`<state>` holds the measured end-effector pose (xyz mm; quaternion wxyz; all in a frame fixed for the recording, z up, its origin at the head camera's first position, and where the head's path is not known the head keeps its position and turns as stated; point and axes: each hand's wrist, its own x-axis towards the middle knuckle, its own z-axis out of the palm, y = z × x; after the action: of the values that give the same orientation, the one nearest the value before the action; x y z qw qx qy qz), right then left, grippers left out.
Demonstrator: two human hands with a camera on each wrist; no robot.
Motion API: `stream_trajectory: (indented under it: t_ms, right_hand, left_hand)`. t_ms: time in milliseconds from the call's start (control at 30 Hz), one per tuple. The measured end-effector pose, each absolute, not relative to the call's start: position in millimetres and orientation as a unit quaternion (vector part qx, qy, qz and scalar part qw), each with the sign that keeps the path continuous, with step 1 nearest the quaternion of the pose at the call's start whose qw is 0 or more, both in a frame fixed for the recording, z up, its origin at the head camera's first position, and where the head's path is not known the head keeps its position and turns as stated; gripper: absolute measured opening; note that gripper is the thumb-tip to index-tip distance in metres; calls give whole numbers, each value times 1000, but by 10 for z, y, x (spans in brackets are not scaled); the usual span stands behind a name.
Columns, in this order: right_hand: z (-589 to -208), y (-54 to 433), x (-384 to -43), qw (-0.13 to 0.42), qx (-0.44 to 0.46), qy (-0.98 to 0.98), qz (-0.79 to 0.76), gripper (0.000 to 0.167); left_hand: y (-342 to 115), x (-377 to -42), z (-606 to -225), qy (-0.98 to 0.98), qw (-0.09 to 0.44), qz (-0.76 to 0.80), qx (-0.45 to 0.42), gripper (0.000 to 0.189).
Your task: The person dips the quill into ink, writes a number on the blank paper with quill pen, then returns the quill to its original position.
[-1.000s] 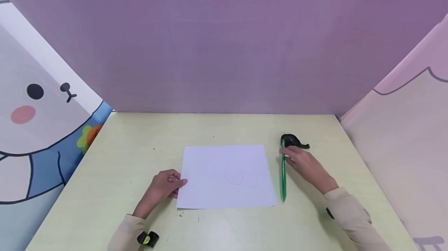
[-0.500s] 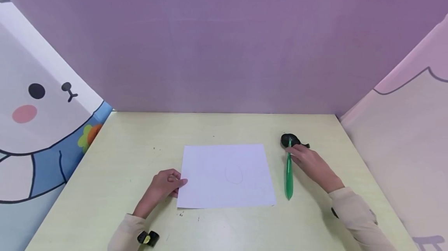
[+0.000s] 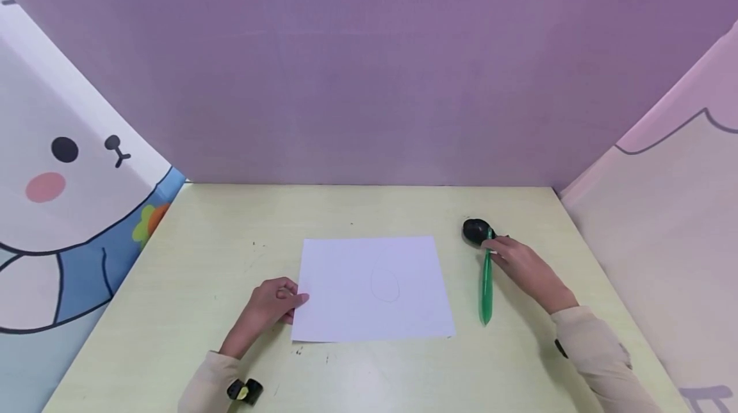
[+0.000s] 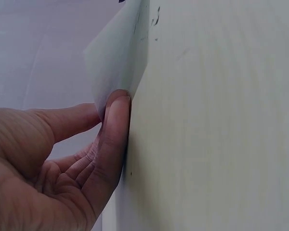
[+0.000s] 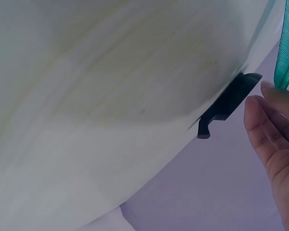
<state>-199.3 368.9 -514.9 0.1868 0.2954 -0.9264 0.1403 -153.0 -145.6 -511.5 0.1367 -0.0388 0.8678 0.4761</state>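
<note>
In the head view my left hand pinches the left edge of a white sheet of paper between thumb and fingers. The left wrist view shows the paper corner lifted slightly off the table. A faint curved line is drawn on the sheet's right half. To the right, my right hand pinches a long green leaf-shaped pen near its far end, the wide end towards me. Just beyond those fingers lies a black rounded object with a short hooked tail; its exact kind is unclear.
The pale wooden table carries small dark marks near the paper. A purple panel rises behind its far edge. Printed panels stand on both sides, the left one with a cartoon animal.
My right hand has moved to the right with the green pen, in front of the black object. My left hand and the paper have stayed in place.
</note>
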Motion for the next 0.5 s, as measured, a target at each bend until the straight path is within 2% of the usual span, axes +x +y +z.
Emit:
stream_trajectory:
  t_ms: [500]
  right_hand:
    - [-5182, 3876, -1966, 183, 300, -924, 149, 40]
  left_hand:
    - [-1440, -1511, -5143, 865, 137, 480, -52, 19]
